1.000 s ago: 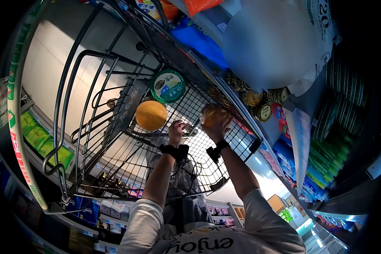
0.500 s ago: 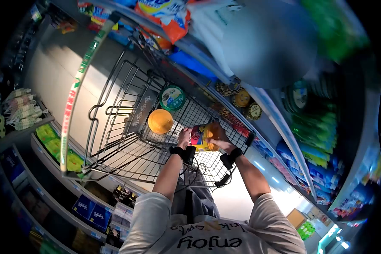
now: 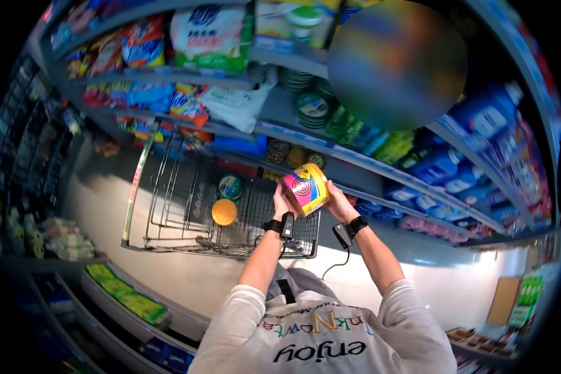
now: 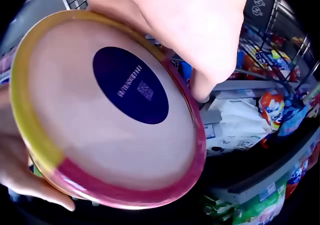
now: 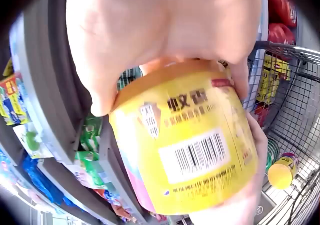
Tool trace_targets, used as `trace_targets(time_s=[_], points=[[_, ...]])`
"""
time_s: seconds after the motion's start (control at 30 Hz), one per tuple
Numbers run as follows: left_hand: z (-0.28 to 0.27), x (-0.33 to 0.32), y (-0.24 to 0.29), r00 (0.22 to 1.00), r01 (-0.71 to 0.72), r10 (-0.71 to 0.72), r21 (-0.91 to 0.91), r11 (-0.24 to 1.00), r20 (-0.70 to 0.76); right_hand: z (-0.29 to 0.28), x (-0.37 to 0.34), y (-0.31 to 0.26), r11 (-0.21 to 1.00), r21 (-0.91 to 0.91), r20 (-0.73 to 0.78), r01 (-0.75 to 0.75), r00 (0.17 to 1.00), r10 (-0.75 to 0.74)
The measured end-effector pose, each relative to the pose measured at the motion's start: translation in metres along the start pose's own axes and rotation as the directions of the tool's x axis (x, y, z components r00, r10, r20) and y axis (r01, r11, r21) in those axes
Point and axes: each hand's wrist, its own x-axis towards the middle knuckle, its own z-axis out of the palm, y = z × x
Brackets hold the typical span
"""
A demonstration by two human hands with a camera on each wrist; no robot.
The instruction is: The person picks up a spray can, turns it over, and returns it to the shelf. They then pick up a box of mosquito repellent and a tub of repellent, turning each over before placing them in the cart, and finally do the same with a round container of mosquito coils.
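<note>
Both hands hold a round tub (image 3: 305,190), yellow and pink with a spiral mark, raised above the cart's right end. The left hand (image 3: 282,202) grips its left side, and the right hand (image 3: 340,202) grips its right side. In the left wrist view the tub's pale base (image 4: 110,120) with a dark oval label faces the camera, the left hand (image 4: 175,24) curled over its rim. A barcode shows on the tub's yellow side (image 5: 195,155) in the right wrist view, below the right hand (image 5: 165,29).
A wire shopping cart (image 3: 168,234) holds an orange-lidded tub (image 3: 224,212) and a green round package (image 3: 230,186). Shelves (image 3: 355,161) with bags, bottles and tins run behind it. A lower shelf (image 3: 93,299) with green packs stands at the left.
The tub has come up from inside the cart, lifted by both hands, its spiral side now turned upward. The head view has swung, showing more shelving and the cart lower and smaller.
</note>
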Motion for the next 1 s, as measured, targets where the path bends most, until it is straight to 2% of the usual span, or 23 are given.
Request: trace_targets(time_s=[0.03, 0.07, 0.1, 0.13, 0.17, 0.27, 0.3, 0.33, 0.37, 0.43, 0.5, 0.57, 0.63, 0.7, 0.77, 0.8, 1.0], points=[[0.019, -0.013, -0.008, 0.999, 0.023, -0.024, 0.037, 0.999, 0.023, -0.001, -0.02, -0.005, 0.999, 0.044, -0.068, -0.013, 0.998, 0.016], [0.036, -0.028, -0.017, 1.0, -0.019, 0.018, 0.044, 0.999, 0.007, -0.003, -0.033, -0.004, 0.997, 0.044, -0.107, 0.061, 0.993, -0.056], [0.051, -0.04, -0.027, 0.998, -0.064, 0.064, 0.047, 0.997, -0.007, -0.003, -0.049, -0.01, 0.994, 0.056, -0.127, 0.096, 0.988, -0.088], [0.056, -0.05, -0.035, 0.999, -0.04, 0.039, 0.051, 0.998, 0.025, -0.001, -0.066, -0.017, 0.988, 0.122, -0.135, 0.091, 0.988, -0.074], [0.051, -0.053, -0.042, 0.999, 0.012, -0.014, 0.046, 0.999, 0.038, 0.0, -0.079, -0.021, 0.979, 0.187, -0.136, 0.081, 0.989, -0.055], [0.043, -0.066, -0.061, 1.0, 0.024, -0.022, 0.064, 0.998, -0.022, -0.013, -0.097, -0.01, 0.948, 0.283, -0.188, 0.143, 0.978, -0.092], [0.039, -0.07, -0.065, 0.999, 0.05, -0.048, 0.15, 0.988, -0.017, -0.021, -0.097, 0.0, 0.932, 0.327, -0.211, 0.158, 0.973, -0.091], [0.03, -0.075, -0.068, 0.997, 0.071, -0.068, 0.23, 0.971, -0.02, -0.028, -0.095, 0.006, 0.918, 0.333, -0.208, 0.215, 0.966, -0.151], [0.021, -0.075, -0.074, 0.99, 0.1, -0.063, 0.314, 0.944, -0.127, -0.032, -0.098, 0.015, 0.894, 0.363, -0.294, 0.264, 0.942, -0.159], [0.018, -0.088, -0.079, 0.993, 0.115, -0.1, 0.442, 0.89, -0.057, -0.042, -0.104, 0.022, 0.934, 0.199, -0.409, 0.296, 0.891, -0.195], [0.015, -0.096, -0.085, 0.989, 0.14, -0.094, 0.493, 0.859, -0.117, -0.037, -0.116, 0.022, 0.964, 0.129, -0.484, 0.234, 0.863, -0.145], [-0.004, -0.092, -0.087, 0.993, 0.12, -0.107, 0.518, 0.847, -0.056, -0.041, -0.118, 0.03, 0.985, 0.01, -0.499, 0.173, 0.854, -0.145], [0.001, -0.104, -0.088, 0.991, 0.133, -0.123, 0.478, 0.868, -0.052, -0.04, -0.121, 0.036, 0.982, 0.011, -0.443, 0.19, 0.881, -0.166], [0.002, -0.108, -0.09, 0.999, 0.019, -0.031, 0.365, 0.931, 0.026, -0.037, -0.123, 0.044, 0.978, 0.017, -0.389, 0.209, 0.902, -0.186], [-0.003, -0.103, -0.087, 0.998, -0.059, 0.047, 0.349, 0.935, 0.041, -0.031, -0.125, 0.051, 0.949, 0.267, -0.294, 0.169, 0.952, -0.086], [-0.002, -0.103, -0.085, 0.997, -0.066, 0.05, 0.356, 0.932, 0.055, -0.032, -0.126, 0.054, 0.935, 0.328, -0.254, 0.133, 0.966, -0.048], [0.006, -0.103, -0.081, 0.994, -0.103, 0.086, 0.39, 0.915, 0.062, -0.027, -0.131, 0.042, 0.936, 0.315, -0.264, 0.155, 0.962, -0.071]])
